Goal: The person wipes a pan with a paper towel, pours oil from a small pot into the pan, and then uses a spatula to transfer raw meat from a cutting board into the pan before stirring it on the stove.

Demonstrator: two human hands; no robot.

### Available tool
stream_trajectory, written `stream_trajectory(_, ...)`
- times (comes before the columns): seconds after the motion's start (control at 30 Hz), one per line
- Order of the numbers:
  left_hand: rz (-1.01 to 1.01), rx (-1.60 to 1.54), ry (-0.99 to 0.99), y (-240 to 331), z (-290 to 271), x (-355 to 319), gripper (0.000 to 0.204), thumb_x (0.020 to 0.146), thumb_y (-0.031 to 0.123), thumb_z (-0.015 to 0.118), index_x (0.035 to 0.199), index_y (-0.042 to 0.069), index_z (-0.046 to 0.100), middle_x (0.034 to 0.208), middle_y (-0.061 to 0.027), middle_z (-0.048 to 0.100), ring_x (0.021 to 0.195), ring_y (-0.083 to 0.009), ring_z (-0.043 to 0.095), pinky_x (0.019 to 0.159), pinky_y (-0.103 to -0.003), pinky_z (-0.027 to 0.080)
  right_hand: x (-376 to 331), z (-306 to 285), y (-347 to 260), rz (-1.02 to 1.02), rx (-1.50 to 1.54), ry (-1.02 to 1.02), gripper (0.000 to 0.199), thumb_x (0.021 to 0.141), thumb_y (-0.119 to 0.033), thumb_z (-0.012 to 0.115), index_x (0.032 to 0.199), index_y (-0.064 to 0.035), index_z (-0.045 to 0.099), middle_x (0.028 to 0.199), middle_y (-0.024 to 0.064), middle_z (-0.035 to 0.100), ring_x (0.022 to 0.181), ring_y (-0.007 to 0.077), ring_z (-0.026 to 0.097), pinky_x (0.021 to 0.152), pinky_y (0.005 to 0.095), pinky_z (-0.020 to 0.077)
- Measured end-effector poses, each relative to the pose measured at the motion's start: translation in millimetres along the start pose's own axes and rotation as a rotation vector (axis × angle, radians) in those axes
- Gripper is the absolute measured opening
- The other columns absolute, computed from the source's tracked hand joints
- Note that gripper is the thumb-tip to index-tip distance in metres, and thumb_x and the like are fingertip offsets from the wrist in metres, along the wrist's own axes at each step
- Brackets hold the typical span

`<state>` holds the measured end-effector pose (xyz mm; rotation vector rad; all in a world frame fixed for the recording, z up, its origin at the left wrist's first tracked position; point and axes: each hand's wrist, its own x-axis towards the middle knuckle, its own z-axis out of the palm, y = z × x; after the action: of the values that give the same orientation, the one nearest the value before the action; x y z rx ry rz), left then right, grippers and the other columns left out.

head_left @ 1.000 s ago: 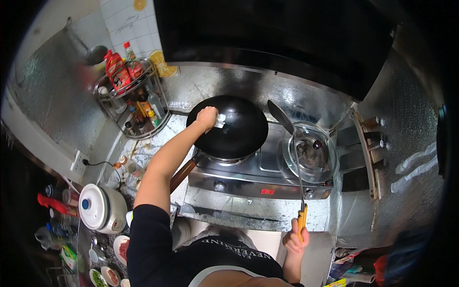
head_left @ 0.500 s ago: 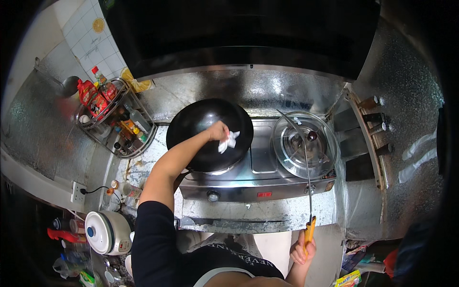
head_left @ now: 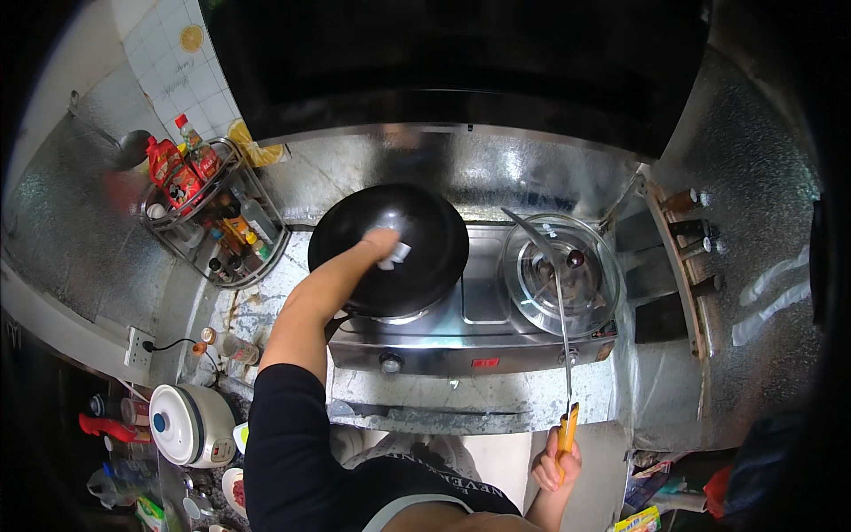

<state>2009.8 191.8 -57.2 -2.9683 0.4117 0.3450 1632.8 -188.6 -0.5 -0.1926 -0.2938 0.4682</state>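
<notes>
Stove (head_left: 483, 284) of steel, one in number, stands on the tabletop (head_left: 381, 390) with two knobs, the right one partly behind a spatula shaft; one dark wok (head_left: 434, 239) sits on its left side, one round glass lid (head_left: 523, 297) with a single dark red knob (head_left: 575, 258) lies on its right. Two bare hands are at work: the left grip (head_left: 383, 241) is inside the wok, fingers closed on one white tissue (head_left: 398, 254) — whether the tissue presses the metal or hangs just above it, I cannot tell; the right grip (head_left: 556, 465) is clenched round the yellow handle (head_left: 569, 430) of one long spatula (head_left: 565, 355), whose shaft slants up across the lid, its blade reaching over the lid's far edge.

To the left, one rack (head_left: 282, 213) carries several bottles, two of them red-capped or red-bodied on its upper tier; below it are one white cooker (head_left: 191, 424) and one plate of red meat (head_left: 235, 490), partly hidden; on the right wall, one knife rack (head_left: 674, 266) shows four handles and three dark blades.
</notes>
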Motion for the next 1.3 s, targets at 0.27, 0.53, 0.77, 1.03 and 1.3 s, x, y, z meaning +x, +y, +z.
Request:
stream_trajectory(0.27, -0.265, -0.294, 0.188, -2.6, 32.9, 5.0, 0.015, 0.069, 0.008, 0.057, 0.081, 0.003, 0.062, 0.087, -0.0173, 0.060, 0.079, -0.0273, 0.060, 0.071, -0.036, 0.049, -0.3, 1.0, 2.0, 0.028, 0.004, 0.037, 0.022, 0.085, -0.013, 0.044, 0.090, 0.0034, 0.031, 0.050, 0.0084, 0.042, 0.036, 0.0150, 0.042, 0.033, 0.0242, 0.0330)
stream_trajectory(0.53, 0.073, -1.399, -0.004, 36.9, -45.4, -47.9, 0.010, 0.067, 0.000, 0.062, 0.076, 0.001, 0.059, 0.069, -0.0056, 0.058, 0.056, -0.0119, 0.055, 0.050, -0.022, 0.048, 7.0, 2.1, -11.4, 0.074, -0.065, 0.038, 0.019, 0.084, -0.012, 0.044, 0.090, 0.0023, 0.032, 0.048, 0.0075, 0.041, 0.034, 0.0144, 0.040, 0.031, 0.0235, 0.0322)
stream_trajectory(0.77, -0.115, -1.572, 0.477, -35.6, -111.5, -229.9, 0.009, 0.074, 0.008, 0.061, 0.081, 0.006, 0.057, 0.072, -0.0003, 0.058, 0.063, -0.0054, 0.053, 0.060, -0.017, 0.045, 70.0, 2.2, -27.4, 0.309, -0.756, 0.196, 0.012, 0.081, -0.010, 0.045, 0.088, -0.0020, 0.039, 0.048, 0.0047, 0.040, 0.030, 0.0113, 0.034, 0.030, 0.0223, 0.0293)
stream_trajectory(1.03, -0.484, -1.844, 0.917, 61.6, -1.7, -480.1, 0.017, 0.075, 0.006, 0.059, 0.092, 0.005, 0.056, 0.080, -0.0001, 0.059, 0.070, -0.0074, 0.054, 0.065, -0.021, 0.045, 157.5, -21.5, -19.3, 0.565, -0.904, 0.233, 0.013, 0.084, -0.014, 0.047, 0.093, -0.0045, 0.045, 0.050, 0.0001, 0.040, 0.033, 0.0057, 0.032, 0.026, 0.0182, 0.0252)
stream_trajectory(1.3, -1.413, -1.875, 1.465, 213.4, 139.0, -607.2, 0.008, 0.076, 0.007, 0.058, 0.082, 0.008, 0.052, 0.071, 0.0014, 0.053, 0.060, -0.0054, 0.049, 0.056, -0.019, 0.042, 216.0, -44.0, 1.0, 0.714, -0.832, 0.211, 0.020, 0.087, -0.023, 0.045, 0.088, -0.0044, 0.050, 0.051, -0.0015, 0.040, 0.033, 0.0044, 0.033, 0.028, 0.0155, 0.0262)
